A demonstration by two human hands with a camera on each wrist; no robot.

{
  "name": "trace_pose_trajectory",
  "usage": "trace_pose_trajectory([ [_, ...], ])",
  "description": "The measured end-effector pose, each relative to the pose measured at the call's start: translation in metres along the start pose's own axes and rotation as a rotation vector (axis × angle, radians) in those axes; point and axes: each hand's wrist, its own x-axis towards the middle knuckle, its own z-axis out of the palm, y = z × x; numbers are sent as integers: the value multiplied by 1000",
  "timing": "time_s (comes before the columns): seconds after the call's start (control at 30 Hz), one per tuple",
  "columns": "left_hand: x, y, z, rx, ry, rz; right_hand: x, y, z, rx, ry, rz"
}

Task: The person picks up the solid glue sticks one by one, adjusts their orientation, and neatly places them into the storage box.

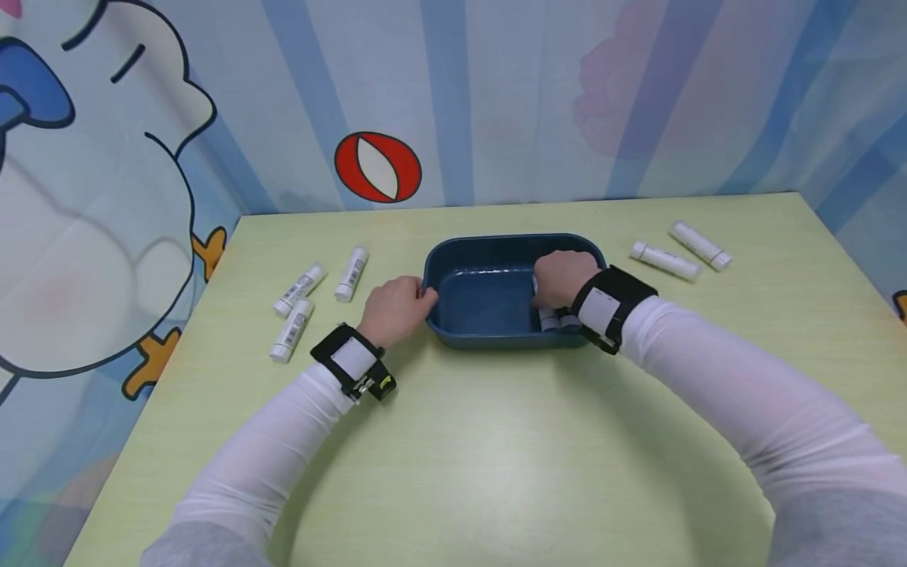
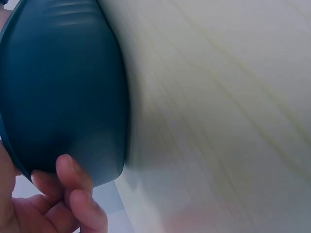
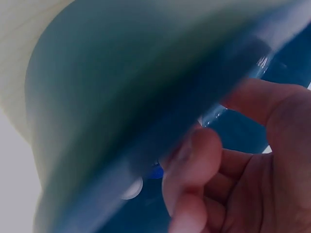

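A dark blue plastic bin (image 1: pixel 482 342) stands on the table. My left hand (image 1: pixel 397 309) grips its left end, the thumb at the rim and the curled fingers (image 2: pixel 73 177) against the outside wall. My right hand (image 1: pixel 564 279) reaches into the right end of the bin, fingers curled around a white glue stick (image 1: pixel 535 285), mostly hidden by the hand. Below that hand, white glue sticks (image 1: pixel 549 319) lie on the bin floor, partly covered. In the right wrist view, the bin wall (image 3: pixel 112 87) hides part of the fingers, and a round white end (image 3: pixel 132 189) shows beyond the rim.
Left of the bin lie three white glue sticks (image 1: pixel 352 273), two of them close together. Two more glue sticks (image 1: pixel 664 261) lie to the right, behind the right wrist. A printed cloth wall (image 1: pixel 496 102) rises behind the pale table (image 1: pixel 482 449).
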Motion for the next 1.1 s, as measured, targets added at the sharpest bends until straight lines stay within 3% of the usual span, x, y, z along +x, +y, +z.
trace_pose_trajectory([
  [0.37, 0, -1, -1, 5, -1, -1, -7, 1, -7, 58, 16, -26],
  [0.6, -1, -1, 1, -5, 3, 9, -31, 12, -16, 140, 72, -91],
  [0.83, -1, -2, 2, -13, 3, 7, -60, 54, -17, 294, 297, -89],
  [0.97, -1, -2, 2, -12, 3, 2, -70, 87, -12, 330, 434, -54],
  [1.1, -1, -1, 3, -9, 1, -4, -75, 114, -3, 343, 510, -4],
])
